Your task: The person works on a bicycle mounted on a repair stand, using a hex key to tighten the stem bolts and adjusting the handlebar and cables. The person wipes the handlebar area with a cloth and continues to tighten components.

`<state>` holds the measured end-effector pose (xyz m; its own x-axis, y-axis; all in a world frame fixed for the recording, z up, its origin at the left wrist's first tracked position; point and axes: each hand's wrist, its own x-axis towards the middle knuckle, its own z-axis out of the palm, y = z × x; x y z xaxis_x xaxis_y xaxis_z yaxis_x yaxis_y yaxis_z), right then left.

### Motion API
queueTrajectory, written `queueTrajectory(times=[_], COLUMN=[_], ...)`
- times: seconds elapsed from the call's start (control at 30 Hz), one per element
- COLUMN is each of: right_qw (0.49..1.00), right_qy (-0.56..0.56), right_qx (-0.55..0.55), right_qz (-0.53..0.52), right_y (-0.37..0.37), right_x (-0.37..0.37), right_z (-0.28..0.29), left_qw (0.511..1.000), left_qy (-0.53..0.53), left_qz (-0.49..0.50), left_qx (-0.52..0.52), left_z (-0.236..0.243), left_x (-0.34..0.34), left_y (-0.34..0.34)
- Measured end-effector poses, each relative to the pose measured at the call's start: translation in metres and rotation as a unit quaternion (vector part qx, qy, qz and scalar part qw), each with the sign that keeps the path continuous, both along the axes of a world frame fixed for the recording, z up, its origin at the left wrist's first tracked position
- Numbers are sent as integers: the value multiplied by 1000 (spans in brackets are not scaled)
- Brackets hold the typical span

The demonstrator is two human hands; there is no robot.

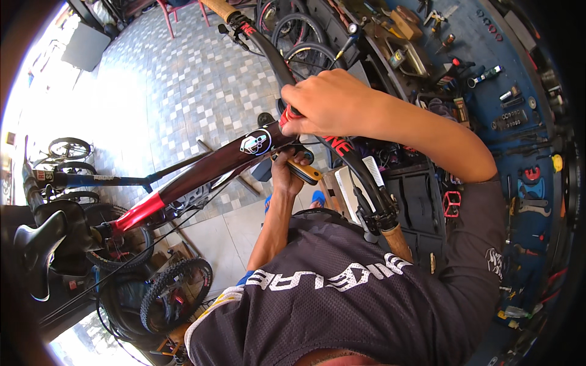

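A bicycle with a dark maroon and red frame point(201, 174) runs across in front of me. Its black handlebar point(271, 55) has tan grips at both ends. My right hand point(329, 104) is closed over the red stem point(289, 116) at the middle of the bar, its fingers wrapped round it. Below the front of the frame, my left hand point(287, 174) grips a yellow-and-black folding tool point(305, 172). The tool's working end is hidden behind the hand and the frame.
On the right, a blue workbench point(488, 55) carries many hand tools, with a red pedal point(452, 204) at its near edge. A black saddle point(39, 244) is at the far left. Loose wheels and another bike with a blue frame point(116, 180) stand around on the tiled floor point(177, 85).
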<state>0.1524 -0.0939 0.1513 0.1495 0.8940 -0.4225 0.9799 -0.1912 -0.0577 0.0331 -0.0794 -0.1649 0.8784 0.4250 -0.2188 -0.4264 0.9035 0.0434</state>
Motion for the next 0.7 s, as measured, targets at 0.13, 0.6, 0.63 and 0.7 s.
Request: queueTrajectory(times=[0.13,0.6,0.63,0.7], right_qw=[942,989,989,980], right_qy=[62,-41,-41,-8], right_qx=[245,129,128,188], right_qz=[221,64,68,70], right_y=[-18,-6,-4,-8], right_x=[22,8,9,16], right_z=[-24,-23,-26,-21], left_qw=[999,1000,1000,1000], left_qy=[36,-8,4,18], left_qz=[5,2,0,-3], left_qx=[-3,7,9,10], left_z=[9,-7,-4,3], left_x=[0,8,7,7], left_y=[-4,1,1,1])
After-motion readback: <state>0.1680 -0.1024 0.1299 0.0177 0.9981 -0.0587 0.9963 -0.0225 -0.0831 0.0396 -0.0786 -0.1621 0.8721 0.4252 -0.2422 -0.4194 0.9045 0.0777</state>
